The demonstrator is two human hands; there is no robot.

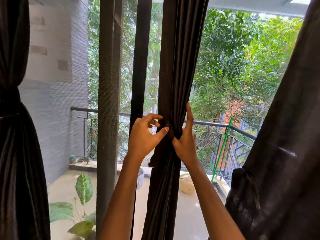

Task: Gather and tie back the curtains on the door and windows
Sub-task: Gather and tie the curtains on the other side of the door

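A dark brown middle curtain hangs gathered into a narrow bundle in front of the glass door. My right hand grips the bundle at its waist, index finger pointing up along its right side. My left hand is at the bundle's left side, thumb and fingertips pinching a dark tie-back strap wrapped around it. A loose end of the strap hangs down on the left. The left curtain is tied at its waist. The right curtain is bunched up.
A dark door frame post and a second thinner bar stand left of the middle curtain. Outside lie a balcony railing, a green pole, a cream watering can and a leafy potted plant.
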